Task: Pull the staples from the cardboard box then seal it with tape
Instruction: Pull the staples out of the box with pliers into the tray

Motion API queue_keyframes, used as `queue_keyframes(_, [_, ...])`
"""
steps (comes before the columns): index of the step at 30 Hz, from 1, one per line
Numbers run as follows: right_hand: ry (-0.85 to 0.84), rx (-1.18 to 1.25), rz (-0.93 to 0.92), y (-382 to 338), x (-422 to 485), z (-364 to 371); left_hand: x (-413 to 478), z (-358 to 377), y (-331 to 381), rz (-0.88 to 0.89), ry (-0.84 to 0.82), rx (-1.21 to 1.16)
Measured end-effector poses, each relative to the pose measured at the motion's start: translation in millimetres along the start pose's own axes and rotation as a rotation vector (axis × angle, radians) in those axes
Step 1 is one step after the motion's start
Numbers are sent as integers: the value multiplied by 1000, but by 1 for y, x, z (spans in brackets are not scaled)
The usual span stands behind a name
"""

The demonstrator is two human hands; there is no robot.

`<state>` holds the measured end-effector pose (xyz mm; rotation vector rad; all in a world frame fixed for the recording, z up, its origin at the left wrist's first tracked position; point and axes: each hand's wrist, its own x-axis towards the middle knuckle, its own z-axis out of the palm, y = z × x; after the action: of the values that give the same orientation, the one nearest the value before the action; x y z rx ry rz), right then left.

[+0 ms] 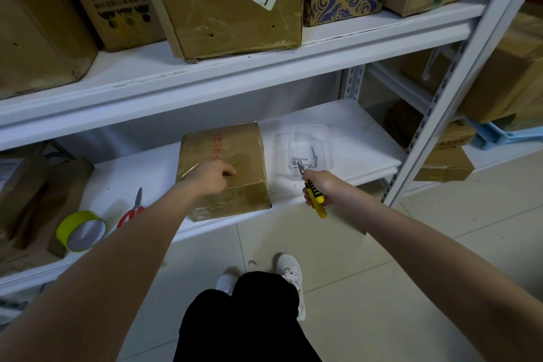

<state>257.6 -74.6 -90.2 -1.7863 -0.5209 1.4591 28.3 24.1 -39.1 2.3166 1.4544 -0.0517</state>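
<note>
Box (223, 156) at centre, steadied by left hand (210, 178), fingers curled; pliers (316, 201) clamped in right hand (323, 185), tip held over tray (321, 134) of staples (304, 160) at right, presumably to drop another; tape (82, 231) ready near left

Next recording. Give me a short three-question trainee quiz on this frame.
1. True or false: the right hand holds the yellow-and-black-handled pliers with their nose over the clear plastic tray of loose metal fasteners.
2. Fill in: the yellow-green tape roll lies on the white shelf to the ___ of the brown cardboard box.
3. The left hand rests on: A) the tape roll B) the box C) the tray.
Key: 1 true; 2 left; 3 B.
</note>
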Motion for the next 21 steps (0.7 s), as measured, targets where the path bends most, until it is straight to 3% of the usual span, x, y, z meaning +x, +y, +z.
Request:
queue_keyframes(5, [106, -59, -103, -14, 8, -5, 6, -9, -3, -27, -62, -103])
queue_keyframes(12, [303, -409, -192, -41, 18, -14, 9, -4, -11, -44, -10, -92])
queue_keyframes(16, [288, -548, -175, -40, 28, -8, 8, -5, -2, -53, 15, -44])
queue_keyframes(21, [301, -521, -224, -28, 31, -6, 12, 4, 14, -33, 56, 28])
